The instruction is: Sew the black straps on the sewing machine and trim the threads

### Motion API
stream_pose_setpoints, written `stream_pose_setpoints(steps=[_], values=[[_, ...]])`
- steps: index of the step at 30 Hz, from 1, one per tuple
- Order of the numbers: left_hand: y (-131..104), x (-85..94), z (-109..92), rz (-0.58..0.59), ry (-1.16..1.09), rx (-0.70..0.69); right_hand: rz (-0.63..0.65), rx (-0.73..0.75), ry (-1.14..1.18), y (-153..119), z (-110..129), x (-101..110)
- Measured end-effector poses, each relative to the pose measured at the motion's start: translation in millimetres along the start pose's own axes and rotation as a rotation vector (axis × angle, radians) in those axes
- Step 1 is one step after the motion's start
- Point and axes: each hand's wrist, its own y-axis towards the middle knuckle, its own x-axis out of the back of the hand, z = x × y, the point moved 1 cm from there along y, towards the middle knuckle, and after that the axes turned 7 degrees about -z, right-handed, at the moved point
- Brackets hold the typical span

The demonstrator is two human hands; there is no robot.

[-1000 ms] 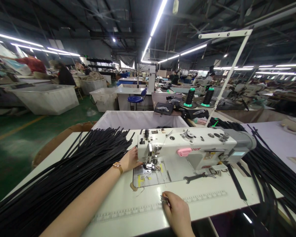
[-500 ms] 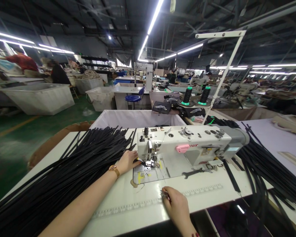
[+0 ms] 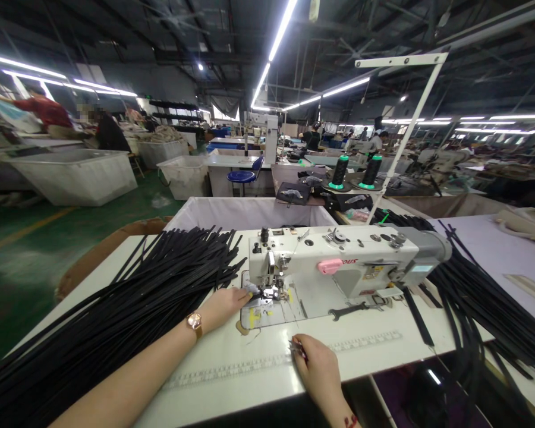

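Observation:
A white sewing machine [image 3: 312, 255] stands on the table. At its presser foot [image 3: 271, 293], my left hand [image 3: 227, 306], with a wristwatch above it, pinches a short black strap [image 3: 257, 295] that runs under the foot. Lower down, my right hand [image 3: 318, 362] is curled round small thread snips [image 3: 294, 345], their tips showing past the fingers. This hand rests on the table over a measuring scale [image 3: 232, 371]. A big bundle of black straps [image 3: 129, 297] lies left of my left hand.
On the machine bed lies a wrench [image 3: 348, 310]. More black straps [image 3: 485, 297] hang at the right. Behind the machine stand a lined bin [image 3: 249, 211] and two black thread cones [image 3: 339, 172]. People sit at work far left.
My left hand has drawn slightly back and left, and its fingers now lie straighter along the strap. My right hand stays with the snips over the scale.

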Motion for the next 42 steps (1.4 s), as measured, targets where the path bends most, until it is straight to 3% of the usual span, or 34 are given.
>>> stream_pose_setpoints(steps=[9, 17, 21, 34, 39, 42], values=[[1, 2.1, -3, -0.016, -0.037, 0.044, -0.023, 0.008, -0.006, -1, 0, 0], [14, 1.2, -72, 0.152, 0.139, 0.102, -0.036, 0.025, -0.006, 2, 0, 0], [23, -3.8, -91, 0.17, 0.165, 0.145, -0.02, 0.007, -0.015, 1, 1, 0], [43, 1.1, -117, 0.173, 0.208, 0.272, -0.005, -0.023, 0.005, 0, -2, -4], [43, -2.3, -121, 0.164, 0.19, 0.321, 0.012, -0.034, 0.018, 0, -1, -2], [39, 4.8, -124, 0.148, 0.166, 0.365, 0.013, -0.052, 0.038, 1, -2, 1]])
